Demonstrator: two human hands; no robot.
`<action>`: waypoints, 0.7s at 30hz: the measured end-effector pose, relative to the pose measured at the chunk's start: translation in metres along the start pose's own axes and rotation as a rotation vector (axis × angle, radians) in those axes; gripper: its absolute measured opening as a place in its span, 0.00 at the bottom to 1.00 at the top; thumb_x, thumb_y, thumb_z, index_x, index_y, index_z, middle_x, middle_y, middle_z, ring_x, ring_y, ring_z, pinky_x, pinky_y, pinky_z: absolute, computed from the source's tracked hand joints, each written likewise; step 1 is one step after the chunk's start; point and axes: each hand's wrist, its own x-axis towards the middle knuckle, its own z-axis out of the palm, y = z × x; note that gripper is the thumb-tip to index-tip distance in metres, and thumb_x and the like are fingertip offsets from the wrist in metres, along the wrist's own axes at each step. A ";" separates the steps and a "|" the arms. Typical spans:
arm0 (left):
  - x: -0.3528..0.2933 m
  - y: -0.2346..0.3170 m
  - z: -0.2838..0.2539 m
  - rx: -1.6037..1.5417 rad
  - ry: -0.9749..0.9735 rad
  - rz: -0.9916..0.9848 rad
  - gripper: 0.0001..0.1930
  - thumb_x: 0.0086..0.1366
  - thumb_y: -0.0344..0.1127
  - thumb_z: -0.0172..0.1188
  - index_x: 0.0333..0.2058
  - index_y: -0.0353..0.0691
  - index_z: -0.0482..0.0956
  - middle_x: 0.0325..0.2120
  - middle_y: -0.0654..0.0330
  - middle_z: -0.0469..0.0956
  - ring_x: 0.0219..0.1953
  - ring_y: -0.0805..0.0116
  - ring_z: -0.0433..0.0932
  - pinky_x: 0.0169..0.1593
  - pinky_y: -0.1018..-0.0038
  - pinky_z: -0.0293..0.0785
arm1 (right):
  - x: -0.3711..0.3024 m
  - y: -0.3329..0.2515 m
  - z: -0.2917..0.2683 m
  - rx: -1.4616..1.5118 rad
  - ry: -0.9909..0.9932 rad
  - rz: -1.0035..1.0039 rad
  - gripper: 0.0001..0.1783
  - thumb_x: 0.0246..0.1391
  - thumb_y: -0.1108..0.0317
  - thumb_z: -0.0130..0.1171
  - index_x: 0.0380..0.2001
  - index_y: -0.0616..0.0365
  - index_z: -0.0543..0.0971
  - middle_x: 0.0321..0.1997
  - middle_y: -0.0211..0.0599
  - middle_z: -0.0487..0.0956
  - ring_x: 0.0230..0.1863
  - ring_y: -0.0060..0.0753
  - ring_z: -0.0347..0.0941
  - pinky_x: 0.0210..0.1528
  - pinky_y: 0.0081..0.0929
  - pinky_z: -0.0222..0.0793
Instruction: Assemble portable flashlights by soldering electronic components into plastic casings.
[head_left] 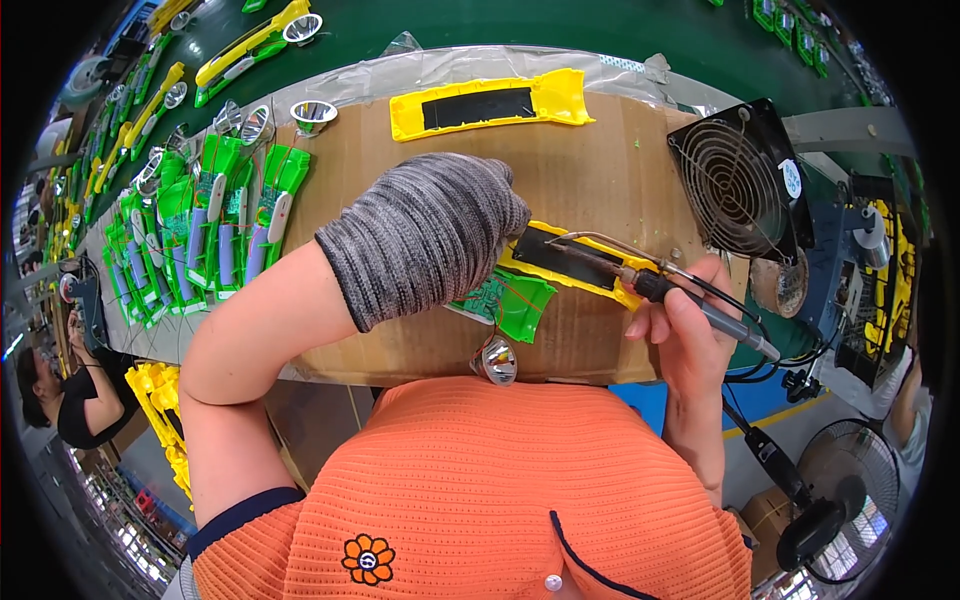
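Note:
My right hand (pixel 695 315) is closed round a soldering iron (pixel 708 312) with a dark grip and a thin bent metal tube along it. Its tip points left, over a yellow casing (pixel 617 288) with a black panel set in it. My left hand (pixel 430 235), in a grey striped knit glove, is curled closed at that casing's left end; its fingertips and whatever they hold are hidden. Under and beside the glove lies a green casing (pixel 524 308) with a circuit board, partly covered. A shiny reflector cup (pixel 497 361) with wires rests just in front of it.
Another yellow casing (pixel 490 104) lies at the far side of the cardboard (pixel 625 150). On the left, several green casings (pixel 215 215) with batteries and reflectors are bunched together. A black fan (pixel 735 180) stands at the right; cables hang below. Beyond runs a green belt (pixel 520 30).

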 end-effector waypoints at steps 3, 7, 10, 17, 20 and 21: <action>0.001 0.002 -0.003 0.067 -0.026 0.015 0.06 0.58 0.34 0.61 0.33 0.43 0.83 0.30 0.53 0.75 0.34 0.52 0.80 0.38 0.61 0.77 | -0.005 0.000 -0.006 -0.017 0.018 -0.064 0.07 0.60 0.76 0.54 0.37 0.61 0.66 0.19 0.36 0.72 0.20 0.30 0.73 0.28 0.32 0.78; -0.007 -0.005 0.008 0.169 0.034 0.041 0.05 0.59 0.35 0.60 0.31 0.43 0.82 0.29 0.55 0.75 0.35 0.53 0.79 0.39 0.61 0.75 | -0.014 0.003 -0.009 -0.018 0.053 -0.104 0.08 0.60 0.73 0.55 0.37 0.60 0.66 0.19 0.35 0.71 0.19 0.30 0.73 0.29 0.32 0.77; -0.006 0.004 -0.007 0.280 0.051 0.097 0.06 0.57 0.37 0.61 0.30 0.43 0.82 0.27 0.56 0.74 0.36 0.55 0.77 0.40 0.61 0.73 | -0.019 0.006 -0.010 0.010 0.082 -0.112 0.08 0.60 0.73 0.55 0.37 0.60 0.66 0.19 0.34 0.70 0.19 0.30 0.72 0.29 0.31 0.76; -0.021 0.019 0.018 0.124 0.164 0.201 0.05 0.52 0.36 0.65 0.28 0.45 0.81 0.28 0.58 0.74 0.38 0.55 0.75 0.42 0.60 0.71 | -0.026 0.010 -0.004 0.015 0.117 -0.113 0.08 0.60 0.73 0.54 0.38 0.59 0.66 0.20 0.34 0.70 0.19 0.28 0.70 0.29 0.31 0.76; -0.023 0.019 0.024 0.086 0.177 0.168 0.05 0.52 0.34 0.65 0.29 0.44 0.81 0.31 0.59 0.76 0.39 0.55 0.76 0.44 0.60 0.71 | -0.026 0.015 -0.001 0.054 0.087 -0.120 0.07 0.61 0.73 0.53 0.38 0.59 0.66 0.22 0.37 0.72 0.20 0.28 0.70 0.29 0.30 0.75; -0.023 0.020 0.025 0.059 0.178 0.162 0.06 0.52 0.32 0.65 0.31 0.44 0.80 0.32 0.59 0.76 0.40 0.54 0.76 0.45 0.60 0.71 | -0.026 0.019 0.002 0.131 0.108 -0.103 0.07 0.61 0.73 0.53 0.39 0.59 0.66 0.25 0.41 0.74 0.21 0.29 0.70 0.29 0.31 0.75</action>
